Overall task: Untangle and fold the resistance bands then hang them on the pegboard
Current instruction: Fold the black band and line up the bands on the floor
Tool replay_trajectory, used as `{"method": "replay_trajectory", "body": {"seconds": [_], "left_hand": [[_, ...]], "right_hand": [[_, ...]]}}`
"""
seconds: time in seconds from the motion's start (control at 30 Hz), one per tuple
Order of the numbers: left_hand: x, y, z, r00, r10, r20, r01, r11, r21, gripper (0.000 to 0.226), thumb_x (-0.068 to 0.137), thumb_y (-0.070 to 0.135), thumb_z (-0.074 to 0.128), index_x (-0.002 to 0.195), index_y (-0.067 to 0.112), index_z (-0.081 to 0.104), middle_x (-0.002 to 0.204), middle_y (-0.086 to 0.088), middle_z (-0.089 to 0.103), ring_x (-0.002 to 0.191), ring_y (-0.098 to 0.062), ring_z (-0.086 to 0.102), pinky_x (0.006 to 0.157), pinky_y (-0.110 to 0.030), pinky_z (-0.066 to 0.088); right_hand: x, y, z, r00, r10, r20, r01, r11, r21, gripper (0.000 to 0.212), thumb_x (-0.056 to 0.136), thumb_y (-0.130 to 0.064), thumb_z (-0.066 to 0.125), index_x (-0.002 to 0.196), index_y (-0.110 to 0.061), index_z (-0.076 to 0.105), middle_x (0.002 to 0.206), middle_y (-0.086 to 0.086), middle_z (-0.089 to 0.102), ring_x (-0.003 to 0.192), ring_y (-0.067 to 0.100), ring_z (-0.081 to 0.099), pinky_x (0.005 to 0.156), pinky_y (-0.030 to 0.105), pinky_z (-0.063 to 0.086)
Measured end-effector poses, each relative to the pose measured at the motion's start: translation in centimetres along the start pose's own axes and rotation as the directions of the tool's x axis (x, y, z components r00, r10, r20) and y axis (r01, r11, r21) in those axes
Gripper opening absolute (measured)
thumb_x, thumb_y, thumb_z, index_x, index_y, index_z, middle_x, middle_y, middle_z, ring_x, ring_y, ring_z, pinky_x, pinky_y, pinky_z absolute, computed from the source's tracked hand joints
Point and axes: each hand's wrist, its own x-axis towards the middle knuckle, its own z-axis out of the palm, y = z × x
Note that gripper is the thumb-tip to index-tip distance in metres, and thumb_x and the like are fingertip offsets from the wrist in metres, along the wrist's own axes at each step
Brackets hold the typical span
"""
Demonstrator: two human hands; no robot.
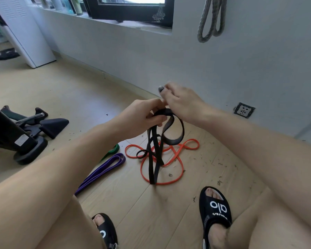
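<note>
I saw the black resistance band (pixel 156 148) dangling in twisted loops above the wooden floor (pixel 169 209), its top bunched in my left hand (pixel 144 117), which gripped it. My right hand (pixel 180 101) pinched the band's upper end beside it. Below lay the orange band (pixel 162 159), a folded purple band (pixel 104 169) and a green band (pixel 113 150). A grey band (pixel 210 20) hung on the wall (pixel 258 60).

- The band (pixel 155 150) held up was black.
- The thin band (pixel 162 159) on the floor was orange.
- Another band (pixel 104 170) was purple, one (pixel 113 150) green.
- The band (pixel 211 18) hanging on the wall was grey.
- The floor (pixel 169 203) was pale wood-grain.
- The sandals (pixel 215 206) were black with white lettering.
</note>
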Motion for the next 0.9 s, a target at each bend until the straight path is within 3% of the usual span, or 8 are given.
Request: {"method": "replay_trajectory", "body": {"seconds": [0.1, 0.2, 0.37, 0.47, 0.63, 0.7, 0.83, 0.9], "left_hand": [[-0.3, 0.0, 0.1, 0.999, 0.023, 0.029, -0.022, 0.999, -0.033, 0.006, 0.098, 0.017, 0.065, 0.104, 0.017, 0.064, 0.088, 0.002, 0.076, 0.084, -0.013, 0.074, 0.087, -0.041, 0.059], [-0.4, -0.3, 0.0, 0.997, 0.036, 0.064, -0.035, 0.999, -0.021, 0.016, 0.099, 0.018, 0.064, 0.115, 0.017, 0.064, 0.1, 0.002, 0.074, 0.084, -0.008, 0.074, 0.087, -0.037, 0.06], [-0.2, -1.1, 0.0, 0.999, 0.01, 0.045, -0.011, 1.0, 0.02, 0.014, 0.095, 0.027, 0.07, 0.103, 0.029, 0.058, 0.086, 0.01, 0.065, 0.075, 0.002, 0.063, 0.071, -0.015, 0.049], [0.0, -1.4, 0.2, 1.0, 0.01, 0.025, -0.01, 1.0, -0.01, 0.032, 0.093, 0.023, 0.072, 0.093, 0.047, 0.05, 0.085, 0.013, 0.064, 0.075, 0.001, 0.06, 0.068, -0.01, 0.044], [1.1, -2.5, 0.6, 1.0, 0.006, 0.004, -0.006, 0.997, -0.075, 0.023, 0.094, 0.021, 0.071, 0.095, 0.037, 0.055, 0.087, 0.013, 0.067, 0.08, -0.004, 0.07, 0.069, -0.006, 0.043], [1.4, -3.1, 1.0, 0.999, 0.032, 0.003, -0.032, 0.999, -0.031, 0.022, 0.093, 0.022, 0.072, 0.098, 0.034, 0.054, 0.085, 0.011, 0.065, 0.077, -0.006, 0.067, 0.068, -0.012, 0.044], [2.0, -3.8, 2.3, 0.991, 0.128, 0.027, -0.131, 0.976, 0.174, 0.021, 0.093, 0.024, 0.069, 0.098, 0.027, 0.049, 0.086, 0.0, 0.063, 0.081, -0.025, 0.064, 0.073, -0.047, 0.053], [2.4, -3.6, 2.9, 0.988, 0.146, 0.049, -0.153, 0.959, 0.239, 0.024, 0.095, 0.023, 0.067, 0.094, 0.023, 0.043, 0.085, 0.002, 0.055, 0.081, -0.027, 0.058, 0.069, -0.044, 0.049]], "right_hand": [[-0.4, 0.0, 1.5, 0.982, 0.027, 0.186, -0.052, 0.99, 0.129, 0.05, 0.106, -0.056, 0.028, 0.095, -0.019, 0.059, 0.079, 0.003, 0.074, 0.079, 0.021, 0.07, 0.081, 0.041, 0.054], [-0.1, 0.3, 1.4, 0.981, 0.059, 0.184, -0.083, 0.989, 0.124, 0.051, 0.108, -0.053, 0.027, 0.09, -0.017, 0.058, 0.064, 0.005, 0.065, 0.055, 0.02, 0.062, 0.057, 0.034, 0.051], [0.8, -0.3, 1.2, 0.992, 0.054, 0.118, -0.053, 0.999, -0.011, 0.042, 0.107, -0.049, 0.039, 0.094, -0.016, 0.062, 0.072, 0.001, 0.059, 0.057, 0.015, 0.055, 0.05, 0.028, 0.045], [1.4, -0.5, 1.2, 0.995, 0.061, 0.081, -0.06, 0.998, -0.019, 0.04, 0.106, -0.046, 0.045, 0.1, -0.013, 0.066, 0.075, -0.001, 0.061, 0.058, 0.013, 0.055, 0.053, 0.027, 0.045], [1.9, 0.2, 0.3, 0.995, 0.097, 0.009, -0.096, 0.992, -0.081, 0.033, 0.101, -0.045, 0.055, 0.098, -0.015, 0.067, 0.081, -0.004, 0.064, 0.061, 0.006, 0.052, 0.057, 0.026, 0.039], [1.8, 0.6, -0.2, 0.993, 0.118, 0.017, -0.116, 0.988, -0.104, 0.029, 0.1, -0.043, 0.058, 0.099, -0.016, 0.067, 0.079, -0.006, 0.063, 0.064, 0.005, 0.053, 0.056, 0.025, 0.037], [1.1, 1.4, -0.8, 0.986, 0.164, 0.021, -0.157, 0.972, -0.175, 0.03, 0.099, -0.043, 0.058, 0.098, -0.015, 0.069, 0.079, -0.007, 0.063, 0.068, 0.003, 0.054, 0.057, 0.025, 0.039], [0.7, 1.7, -1.5, 0.979, 0.203, 0.009, -0.198, 0.963, -0.185, 0.031, 0.1, -0.043, 0.057, 0.097, -0.015, 0.069, 0.077, -0.004, 0.063, 0.063, 0.005, 0.053, 0.056, 0.025, 0.04]]}}
